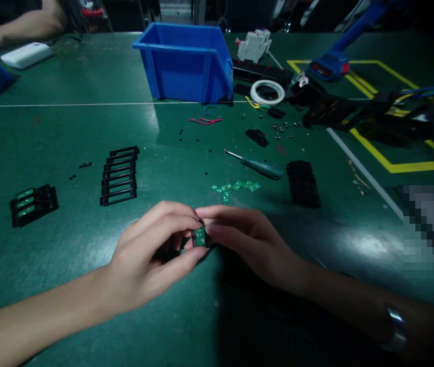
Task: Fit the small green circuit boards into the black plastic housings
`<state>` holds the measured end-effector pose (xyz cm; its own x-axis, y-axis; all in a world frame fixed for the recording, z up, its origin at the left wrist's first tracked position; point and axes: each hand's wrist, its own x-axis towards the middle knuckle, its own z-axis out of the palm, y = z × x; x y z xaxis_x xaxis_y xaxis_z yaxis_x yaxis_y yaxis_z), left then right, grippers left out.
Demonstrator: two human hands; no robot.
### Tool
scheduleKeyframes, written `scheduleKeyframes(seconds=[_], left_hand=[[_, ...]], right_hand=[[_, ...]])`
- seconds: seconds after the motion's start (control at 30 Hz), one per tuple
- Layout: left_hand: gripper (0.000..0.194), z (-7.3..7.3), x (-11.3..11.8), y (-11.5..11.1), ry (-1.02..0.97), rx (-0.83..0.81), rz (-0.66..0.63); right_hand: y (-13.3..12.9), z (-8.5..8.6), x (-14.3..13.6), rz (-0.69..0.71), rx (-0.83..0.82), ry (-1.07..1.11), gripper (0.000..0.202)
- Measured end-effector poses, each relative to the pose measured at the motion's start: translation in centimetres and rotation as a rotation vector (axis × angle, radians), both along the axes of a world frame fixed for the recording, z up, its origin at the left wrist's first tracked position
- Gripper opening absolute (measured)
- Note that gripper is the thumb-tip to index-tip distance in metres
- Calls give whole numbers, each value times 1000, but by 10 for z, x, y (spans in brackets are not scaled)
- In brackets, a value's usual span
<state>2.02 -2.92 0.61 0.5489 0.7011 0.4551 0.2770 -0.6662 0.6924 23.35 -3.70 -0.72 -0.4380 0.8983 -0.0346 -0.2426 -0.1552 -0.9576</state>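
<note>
Between my two hands is a small black housing with a green circuit board (200, 236) set in it. My left hand (150, 250) is closed around it, thumb below and fingers above. On the other side, my right hand (245, 237) presses its fingertips against the same piece; its grip is partly hidden. Just beyond my fingers lie several loose little green circuit boards (235, 187). A screwdriver (257, 165) with a green handle rests behind them. To the left are a black slotted frame (119, 176) and a black holder with green boards (33, 204).
A blue bin (186, 66) stands at the back, beside a roll of white tape (267, 93). Small screws (285, 126) and red wires (205, 121) are scattered nearby. A black ribbed part (303, 183) lies right. A blue power tool (331, 63) and another person's arm (25, 25) are farther back.
</note>
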Motion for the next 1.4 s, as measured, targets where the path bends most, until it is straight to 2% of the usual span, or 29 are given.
scheduleKeyframes(seconds=[0.17,0.4,0.77,1.4], left_hand=[[28,0,1,1,-5,-25,-1],[29,-3,2,2,5,-39,0],[26,-2,2,2,7,-53,-5],[26,-2,3,2,3,-73,-16]], right_hand=[[-1,-2,0,14,-23,37,25],[-1,1,-2,-36,-18,2,22],[-2,0,-5,-8,-65,114,27],[-1,2,-5,6,-89,90,24]])
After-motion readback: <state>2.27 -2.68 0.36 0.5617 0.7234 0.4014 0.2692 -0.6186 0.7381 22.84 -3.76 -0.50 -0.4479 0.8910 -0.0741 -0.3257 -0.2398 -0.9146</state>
